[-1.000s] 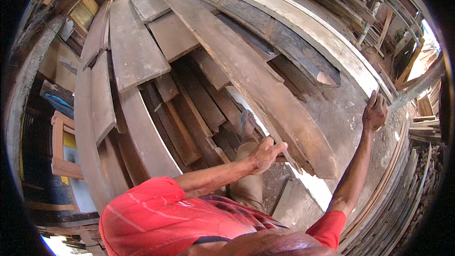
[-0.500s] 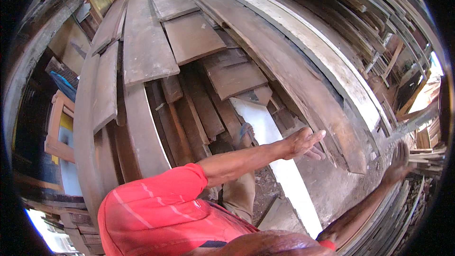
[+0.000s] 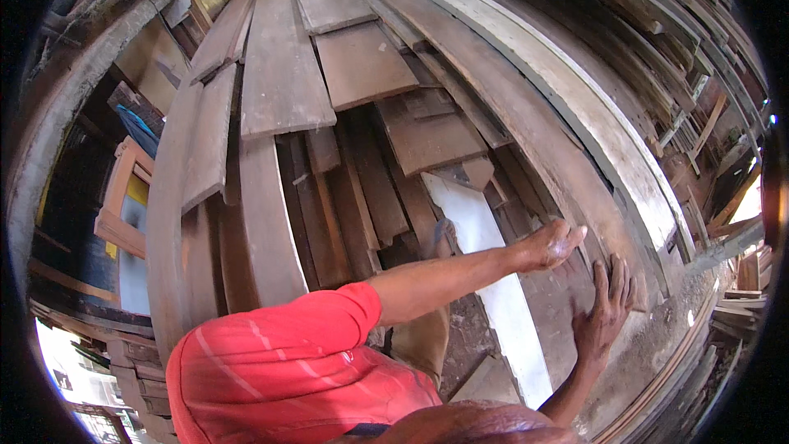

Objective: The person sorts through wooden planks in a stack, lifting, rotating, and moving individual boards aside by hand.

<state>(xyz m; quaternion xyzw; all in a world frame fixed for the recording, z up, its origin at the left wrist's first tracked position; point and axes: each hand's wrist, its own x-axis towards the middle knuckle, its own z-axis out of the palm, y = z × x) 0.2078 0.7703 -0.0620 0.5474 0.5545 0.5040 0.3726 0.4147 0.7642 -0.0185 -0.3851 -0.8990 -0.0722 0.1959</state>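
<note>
Where the plank (image 3: 567,177) ends beside open floor (image 3: 657,341), right hand (image 3: 606,308) spreads its fingers; left hand (image 3: 551,247) at the edge, grip unclear

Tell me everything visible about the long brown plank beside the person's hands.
The long brown plank looks like rough, weathered wood, with a somewhat warmer-toned near end. It lies broad face up, stretching from the top of the view down toward the right, left of a long whitish board. The right hand has fingers on its near end; the left hand is at its left edge, grip unclear.
</note>
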